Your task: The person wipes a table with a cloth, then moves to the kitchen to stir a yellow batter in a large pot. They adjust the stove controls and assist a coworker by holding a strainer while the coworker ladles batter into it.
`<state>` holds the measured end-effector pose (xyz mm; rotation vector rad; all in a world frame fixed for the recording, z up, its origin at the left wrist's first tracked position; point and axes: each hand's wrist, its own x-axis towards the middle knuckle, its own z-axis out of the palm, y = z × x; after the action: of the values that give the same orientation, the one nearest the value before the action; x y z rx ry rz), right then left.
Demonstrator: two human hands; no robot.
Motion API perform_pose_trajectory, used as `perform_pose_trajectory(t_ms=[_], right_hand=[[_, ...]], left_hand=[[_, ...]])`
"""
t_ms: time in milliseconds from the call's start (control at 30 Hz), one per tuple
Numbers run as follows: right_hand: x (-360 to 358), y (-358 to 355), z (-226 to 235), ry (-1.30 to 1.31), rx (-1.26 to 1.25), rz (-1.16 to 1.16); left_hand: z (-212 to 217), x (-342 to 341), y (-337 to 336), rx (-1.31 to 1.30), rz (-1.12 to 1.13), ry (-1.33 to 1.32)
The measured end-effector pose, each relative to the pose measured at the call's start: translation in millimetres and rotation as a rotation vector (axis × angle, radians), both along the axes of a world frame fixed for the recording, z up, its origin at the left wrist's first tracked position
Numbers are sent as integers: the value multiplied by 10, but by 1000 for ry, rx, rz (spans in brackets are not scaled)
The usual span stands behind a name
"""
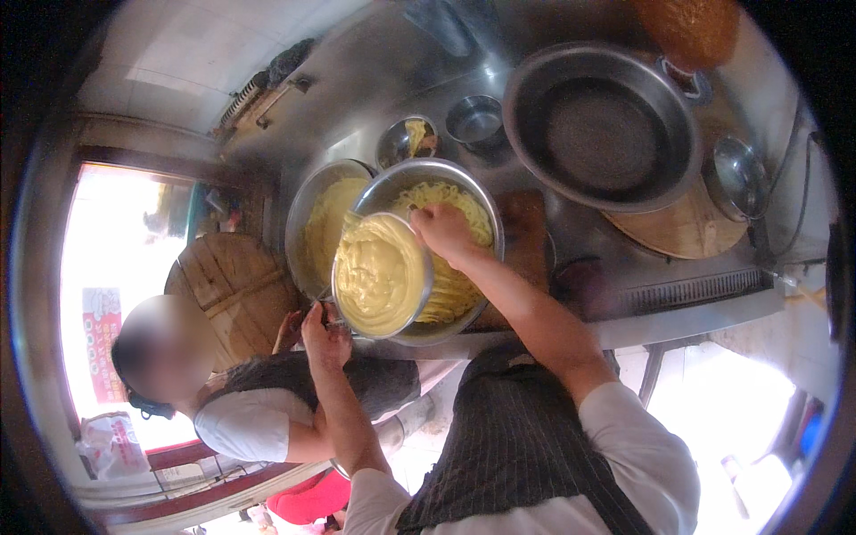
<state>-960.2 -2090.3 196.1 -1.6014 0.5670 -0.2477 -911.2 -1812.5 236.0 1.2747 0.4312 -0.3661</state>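
A metal pot (382, 275) full of thick pale-yellow batter is held tilted over a wide steel bowl (496, 267). My left hand (326, 336) is closed on a handle at the pot's near left side. On the opposite side, my right hand (443, 234) is closed at the rim, its fingers partly hiding a small metal handle. Under the pot, yellow batter or shreds (456, 299) lie in ridges inside the steel bowl. Close to its left stands a second steel bowl (299, 223) with a smoother yellow mass.
A co-worker's hand (288, 332) is just left of mine. Behind the bowls stand a small bowl with yellow scraps (392, 143) and a small steel pot (474, 121). A large dark basin (602, 125) rests at the back right, near a wooden board (687, 227) and metal bowl (738, 176).
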Motion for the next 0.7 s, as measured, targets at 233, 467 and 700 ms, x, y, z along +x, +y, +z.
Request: perform_pose_trajectory(t_ms=[233, 467, 700], right_hand=[[-103, 34, 540, -251, 358, 12], [69, 86, -309, -144, 506, 50], [-7, 239, -705, -11, 612, 12]], left_hand=[[598, 302, 104, 227, -215, -336], [-310, 673, 158, 458, -152, -473], [-1000, 746, 478, 375, -199, -431]])
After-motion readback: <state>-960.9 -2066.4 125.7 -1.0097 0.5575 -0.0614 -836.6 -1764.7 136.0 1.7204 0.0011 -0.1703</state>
